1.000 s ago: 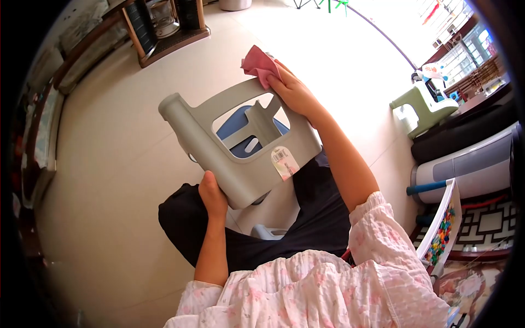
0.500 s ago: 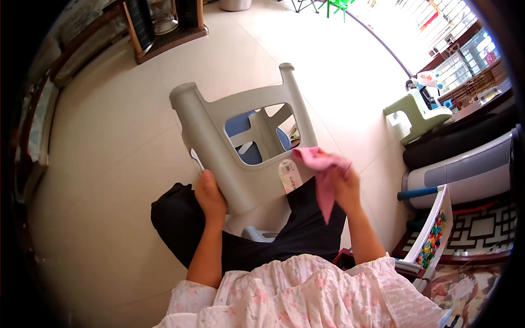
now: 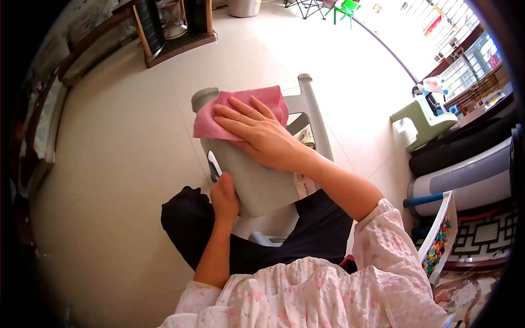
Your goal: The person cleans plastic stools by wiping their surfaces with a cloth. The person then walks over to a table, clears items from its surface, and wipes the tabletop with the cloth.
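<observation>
Change in position: the pink cloth (image 3: 240,115) has moved from the lower right of the gray frame (image 3: 262,186), where it hung bunched from my right hand (image 3: 268,139), to the upper left end. It is now spread over the top bar and covers much of the central opening. My right hand presses it down with extended, slightly parted fingers, not clenched. My left hand (image 3: 224,197) remains clamped on the lower left edge, thumb uppermost; the fingers appear to wrap behind, though they are hidden. The frame is held tilted above my lap, between my knees.

Materials: the frame is smooth, matte molded plastic with rounded edges, a broad curved left side and a slender post at the right. The cloth is thin and soft, with creases and a folded right edge. A printed label (image 3: 304,186) lies beside my right forearm. The floor (image 3: 120,180) is pale, glossy tile with thin, straight joints.
</observation>
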Demonstrator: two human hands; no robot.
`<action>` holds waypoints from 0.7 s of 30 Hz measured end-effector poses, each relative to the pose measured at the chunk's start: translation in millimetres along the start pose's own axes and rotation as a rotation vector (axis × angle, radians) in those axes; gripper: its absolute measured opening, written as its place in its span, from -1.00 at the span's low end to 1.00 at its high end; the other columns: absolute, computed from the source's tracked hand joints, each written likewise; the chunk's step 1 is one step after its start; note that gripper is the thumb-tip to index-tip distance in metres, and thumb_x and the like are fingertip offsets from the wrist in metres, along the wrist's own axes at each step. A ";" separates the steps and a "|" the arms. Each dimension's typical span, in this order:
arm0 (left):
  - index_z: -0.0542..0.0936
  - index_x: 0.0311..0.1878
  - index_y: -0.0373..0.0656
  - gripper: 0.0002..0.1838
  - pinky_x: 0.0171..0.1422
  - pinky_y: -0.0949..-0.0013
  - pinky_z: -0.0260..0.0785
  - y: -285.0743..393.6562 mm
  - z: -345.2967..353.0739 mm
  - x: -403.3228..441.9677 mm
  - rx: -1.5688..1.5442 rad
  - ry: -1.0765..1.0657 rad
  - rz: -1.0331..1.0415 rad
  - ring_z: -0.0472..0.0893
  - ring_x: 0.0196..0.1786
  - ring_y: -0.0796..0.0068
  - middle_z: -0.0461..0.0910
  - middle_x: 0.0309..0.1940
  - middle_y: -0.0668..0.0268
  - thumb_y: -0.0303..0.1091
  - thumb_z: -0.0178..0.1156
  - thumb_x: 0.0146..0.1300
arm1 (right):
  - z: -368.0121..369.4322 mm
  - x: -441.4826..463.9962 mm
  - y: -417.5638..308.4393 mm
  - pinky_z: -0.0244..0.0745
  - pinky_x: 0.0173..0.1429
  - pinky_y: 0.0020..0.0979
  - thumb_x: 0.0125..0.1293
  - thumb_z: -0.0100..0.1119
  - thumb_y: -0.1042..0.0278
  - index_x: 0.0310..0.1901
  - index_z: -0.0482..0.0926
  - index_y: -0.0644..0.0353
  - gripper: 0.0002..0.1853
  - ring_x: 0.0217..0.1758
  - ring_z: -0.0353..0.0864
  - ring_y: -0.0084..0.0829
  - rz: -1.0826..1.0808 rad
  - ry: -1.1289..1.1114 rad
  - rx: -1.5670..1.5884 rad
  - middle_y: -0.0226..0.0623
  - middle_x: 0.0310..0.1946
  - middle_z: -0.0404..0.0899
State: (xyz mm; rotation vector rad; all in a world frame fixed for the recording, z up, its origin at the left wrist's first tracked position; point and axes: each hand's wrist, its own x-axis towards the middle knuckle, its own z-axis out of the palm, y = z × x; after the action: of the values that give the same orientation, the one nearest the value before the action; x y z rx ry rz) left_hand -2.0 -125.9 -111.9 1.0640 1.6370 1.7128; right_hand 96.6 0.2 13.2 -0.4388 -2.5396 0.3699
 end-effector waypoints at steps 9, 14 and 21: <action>0.45 -0.38 -0.30 -0.47 -0.22 0.32 0.30 -20.2 -7.5 9.8 -0.024 0.063 -0.074 0.45 -0.39 0.42 0.47 -0.50 0.27 0.01 -0.21 0.48 | -65.7 -49.9 76.0 0.36 0.26 -0.31 0.20 -0.08 0.67 0.18 0.44 0.13 -0.52 0.18 0.48 -0.33 0.451 0.111 0.253 -0.27 0.09 0.51; 0.46 -0.20 -0.24 -0.83 0.06 0.38 0.28 7.2 -24.7 25.0 0.009 0.288 0.159 0.43 -0.16 0.44 0.43 -0.29 0.31 -0.31 0.04 0.38 | -117.2 -92.1 67.2 0.43 -0.03 -0.48 0.41 -0.02 0.28 0.08 0.45 0.34 -0.66 -0.13 0.52 -0.51 0.753 0.842 0.651 -0.28 -0.14 0.57; 0.52 -0.20 -0.22 -0.82 0.05 0.26 0.37 114.3 41.3 25.0 0.628 -0.180 0.689 0.56 -0.08 0.14 0.58 -0.20 0.07 -0.31 0.04 0.34 | -14.8 -139.4 10.8 0.35 0.24 -0.21 0.33 0.05 0.46 -0.05 0.49 0.38 -0.78 0.13 0.50 -0.14 0.458 0.492 0.313 0.01 -0.09 0.54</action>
State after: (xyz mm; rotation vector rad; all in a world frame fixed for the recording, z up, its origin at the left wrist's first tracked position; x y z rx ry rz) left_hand 34.2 -95.9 2.9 2.2180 1.8604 1.4058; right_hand 219.6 -40.1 -41.8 -0.8688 -1.8521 0.7164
